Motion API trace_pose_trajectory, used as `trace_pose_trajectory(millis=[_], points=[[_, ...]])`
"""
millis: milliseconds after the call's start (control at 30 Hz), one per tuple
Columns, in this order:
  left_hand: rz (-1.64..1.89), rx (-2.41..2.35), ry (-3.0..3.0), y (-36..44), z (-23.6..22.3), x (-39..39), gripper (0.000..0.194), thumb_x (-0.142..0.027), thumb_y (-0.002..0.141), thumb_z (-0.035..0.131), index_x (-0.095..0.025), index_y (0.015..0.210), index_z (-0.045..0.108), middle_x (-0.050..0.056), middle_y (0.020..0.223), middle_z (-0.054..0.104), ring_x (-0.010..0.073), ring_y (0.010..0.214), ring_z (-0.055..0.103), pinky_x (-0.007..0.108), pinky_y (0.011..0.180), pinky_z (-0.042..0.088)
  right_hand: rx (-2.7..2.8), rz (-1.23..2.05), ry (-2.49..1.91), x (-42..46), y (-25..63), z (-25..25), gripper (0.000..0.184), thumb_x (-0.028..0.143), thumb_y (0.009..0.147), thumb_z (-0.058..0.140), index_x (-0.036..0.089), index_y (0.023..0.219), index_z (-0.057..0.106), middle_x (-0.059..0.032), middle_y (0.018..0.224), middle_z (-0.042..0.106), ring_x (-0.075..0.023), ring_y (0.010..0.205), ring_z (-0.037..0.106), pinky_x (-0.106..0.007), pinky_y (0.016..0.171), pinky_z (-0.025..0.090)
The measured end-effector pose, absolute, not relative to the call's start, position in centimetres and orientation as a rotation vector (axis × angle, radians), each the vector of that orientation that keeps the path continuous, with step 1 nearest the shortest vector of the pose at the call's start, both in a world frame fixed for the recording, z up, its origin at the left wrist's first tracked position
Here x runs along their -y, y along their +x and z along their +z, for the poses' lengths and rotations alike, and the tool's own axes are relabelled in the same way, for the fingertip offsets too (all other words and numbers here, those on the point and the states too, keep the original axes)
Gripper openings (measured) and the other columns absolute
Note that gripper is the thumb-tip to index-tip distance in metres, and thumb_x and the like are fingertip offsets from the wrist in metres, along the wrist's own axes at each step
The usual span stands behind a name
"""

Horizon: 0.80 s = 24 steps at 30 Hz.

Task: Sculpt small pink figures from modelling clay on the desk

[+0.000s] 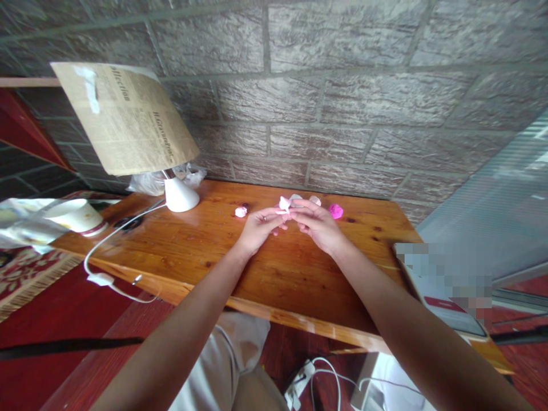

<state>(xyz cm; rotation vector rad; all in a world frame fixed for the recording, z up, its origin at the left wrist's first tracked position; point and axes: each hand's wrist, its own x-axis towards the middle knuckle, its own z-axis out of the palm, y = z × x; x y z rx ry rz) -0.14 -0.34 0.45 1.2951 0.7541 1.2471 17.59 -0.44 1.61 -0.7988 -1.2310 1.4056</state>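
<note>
Left grip (259, 227) and right grip (319, 225) together pinch one pale pink bud-shaped piece (285, 204).
The piece is between both grips, over the wooden counter (274, 274). To the left of them lies a light pink crumpled lump (240, 212); just beside the right grip, a magenta lump (336, 211). Farther to the left stands the table lamp (128, 123).

A person's bare left forearm (205, 299) and right forearm (381, 285) stretched over the front edge of the wooden desk (295, 279), angled inward, while above its surface the left hand (260, 228) and right hand (317, 224) faced each other, fingertips close together, drawn into pinches.
</note>
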Motion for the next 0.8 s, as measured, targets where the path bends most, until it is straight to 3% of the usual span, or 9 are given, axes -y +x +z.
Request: trace_pose_trajectory(millis=[367, 800], points=[[1.238, -0.698, 1.209, -0.02, 0.41, 0.30, 0.034, -0.039, 0.065, 0.089, -0.018, 0.087, 0.074, 0.002, 0.078, 0.073, 0.0102, 0.064, 0.062, 0.020, 0.051, 0.038, 1.243, 1.305, -0.808, 0.47, 17.24, 1.65, 0.040, 0.035, 0.061, 0.089, 0.022, 0.095, 0.071, -0.0005, 0.079, 0.076, -0.0074, 0.050, 0.048, -0.025, 0.048, 0.032], [1.245, -0.696, 1.231, -0.03, 0.72, 0.46, 0.039, -0.045, 0.066, 0.088, -0.016, 0.088, 0.074, 0.001, 0.069, 0.067, 0.0088, 0.062, 0.056, 0.019, 0.052, 0.038, 1.319, 1.267, -0.827, 1.22, 17.31, 2.31, 0.043, 0.040, 0.064, 0.088, 0.023, 0.099, 0.071, -0.0024, 0.091, 0.079, -0.0087, 0.053, 0.053, -0.026, 0.051, 0.042]])
